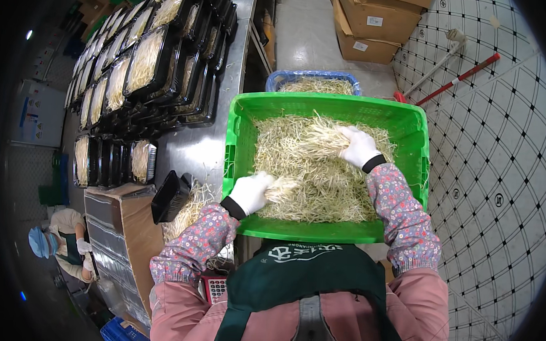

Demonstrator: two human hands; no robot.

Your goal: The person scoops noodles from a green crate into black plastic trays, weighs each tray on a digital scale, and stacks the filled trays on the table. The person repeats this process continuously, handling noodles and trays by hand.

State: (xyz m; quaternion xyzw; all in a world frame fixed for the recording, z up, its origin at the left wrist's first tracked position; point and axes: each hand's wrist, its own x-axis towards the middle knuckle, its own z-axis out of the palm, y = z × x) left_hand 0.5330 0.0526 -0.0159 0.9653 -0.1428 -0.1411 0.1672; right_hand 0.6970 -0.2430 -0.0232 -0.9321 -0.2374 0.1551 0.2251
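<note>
A green plastic crate (325, 233) stands right in front of me, filled with a thick layer of bean sprouts (327, 191). Both my hands wear white gloves. Toward the crate's near left side, my left hand (252, 192) grips a small bunch of sprouts (283, 189). My right hand (359, 146), farther back and to the right, is closed around a larger bunch of sprouts (322, 136) just over the heap. Inside the gloves' grip, the held ends of both bunches are hidden.
Film-wrapped black trays of sprouts (145, 62) are stacked on the steel table (196, 144) at left. Nearer lie a black tray (171, 198), loose sprouts (199, 194) and a cardboard box (136, 224). A blue basket (271, 81) sits behind the crate. A person (66, 241) works far left.
</note>
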